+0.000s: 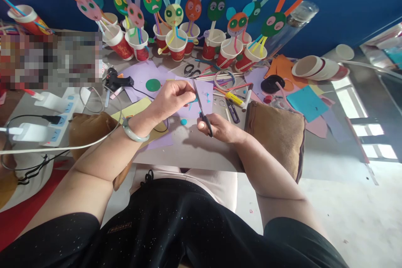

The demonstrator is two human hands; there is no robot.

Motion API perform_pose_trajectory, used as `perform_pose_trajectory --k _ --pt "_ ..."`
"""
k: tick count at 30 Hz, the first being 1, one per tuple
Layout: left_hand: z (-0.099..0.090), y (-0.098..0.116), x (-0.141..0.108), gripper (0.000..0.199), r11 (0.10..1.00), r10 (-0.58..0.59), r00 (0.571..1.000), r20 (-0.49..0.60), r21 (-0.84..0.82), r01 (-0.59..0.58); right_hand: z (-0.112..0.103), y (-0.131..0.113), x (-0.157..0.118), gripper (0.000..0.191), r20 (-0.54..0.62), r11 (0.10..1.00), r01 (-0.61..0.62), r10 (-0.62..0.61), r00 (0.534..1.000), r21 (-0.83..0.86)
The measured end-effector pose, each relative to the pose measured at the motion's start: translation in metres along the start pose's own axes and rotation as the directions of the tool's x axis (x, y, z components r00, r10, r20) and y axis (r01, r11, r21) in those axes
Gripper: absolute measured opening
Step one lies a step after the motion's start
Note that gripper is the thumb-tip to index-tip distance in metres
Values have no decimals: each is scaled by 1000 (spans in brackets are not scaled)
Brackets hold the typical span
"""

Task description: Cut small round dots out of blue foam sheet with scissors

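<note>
My right hand (pixel 220 127) is closed round the black handles of a pair of scissors (pixel 201 102), whose blades point up and away over the table. My left hand (pixel 177 96) is pinched close beside the blades, and a small bit of blue paper (pixel 194 100) shows at its fingertips. Under the hands lies a purple sheet (pixel 204 92) with small blue scraps on it. A blue paper circle (pixel 184 122) rests on the table between my hands, and a green circle (pixel 153 85) lies further left.
Paper cups with paper rabbit heads (pixel 174 14) line the back wall. At left are a glue gun (pixel 117 80) and a power strip (pixel 64 113). Brown cushions (pixel 274 134) flank my arms. A yellow glue stick (pixel 235 99), a cutter (pixel 232 111) and coloured papers (pixel 307 103) lie at right.
</note>
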State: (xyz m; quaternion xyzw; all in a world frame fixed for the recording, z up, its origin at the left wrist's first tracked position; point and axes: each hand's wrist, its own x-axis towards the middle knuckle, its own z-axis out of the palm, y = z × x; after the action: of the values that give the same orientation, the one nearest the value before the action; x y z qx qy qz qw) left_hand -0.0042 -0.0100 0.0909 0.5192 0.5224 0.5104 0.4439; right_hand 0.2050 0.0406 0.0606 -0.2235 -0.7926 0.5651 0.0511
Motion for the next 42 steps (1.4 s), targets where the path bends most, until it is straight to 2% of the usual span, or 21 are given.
perform_pose_trajectory --k 3,5,8,10,16,20,24,26,28,31,32,34,36,39,42 --pt "1 0 0 9 1000 -1 1000 9 -15 1 2 -1 2 80 -108 1000 -10 13 994 21" --pt "2 -1 -1 10 1000 -1 1000 12 -17 1 3 -1 5 80 -235 998 28 -15 972 51" --pt "6 -7 -2 15 999 -1 1000 4 -35 1 3 1 8 72 -455 990 94 -38 890 103" --pt "10 -14 -2 18 998 -20 1000 16 -67 22 2 4 9 64 -546 982 126 -29 838 142" --pt "21 -26 -3 35 991 -75 995 73 -102 82 4 7 10 58 -624 973 155 -16 781 169" --pt "20 -24 -2 37 994 -72 997 39 -79 75 6 4 9 57 -626 978 141 -13 779 155" --pt "17 -24 -1 38 995 -70 996 51 -62 73 6 3 9 52 -634 972 156 -9 773 177" --pt "15 -23 -1 33 996 -45 998 47 -79 48 4 3 9 51 -620 969 160 -8 784 189" --pt "14 -21 -3 25 992 5 999 52 -125 2 2 3 8 53 -547 970 140 -8 837 200" --pt "12 -16 -7 15 976 89 987 133 -208 -60 0 5 6 60 -279 977 80 -23 960 196" --pt "11 -15 -8 14 973 111 977 183 -222 -69 0 6 6 63 -175 982 63 -31 984 181" --pt "12 -13 -10 15 974 123 947 295 -221 -57 0 9 5 69 6 988 56 -57 998 146" --pt "13 -13 -10 22 979 101 925 367 -203 -27 1 11 5 71 103 989 73 -87 991 131" --pt "14 -15 -8 32 977 107 944 313 -208 -42 -1 12 5 71 123 988 73 -89 988 135" --pt "13 -18 -6 34 966 139 971 196 -243 -89 -5 11 5 69 -4 982 37 -37 999 183"
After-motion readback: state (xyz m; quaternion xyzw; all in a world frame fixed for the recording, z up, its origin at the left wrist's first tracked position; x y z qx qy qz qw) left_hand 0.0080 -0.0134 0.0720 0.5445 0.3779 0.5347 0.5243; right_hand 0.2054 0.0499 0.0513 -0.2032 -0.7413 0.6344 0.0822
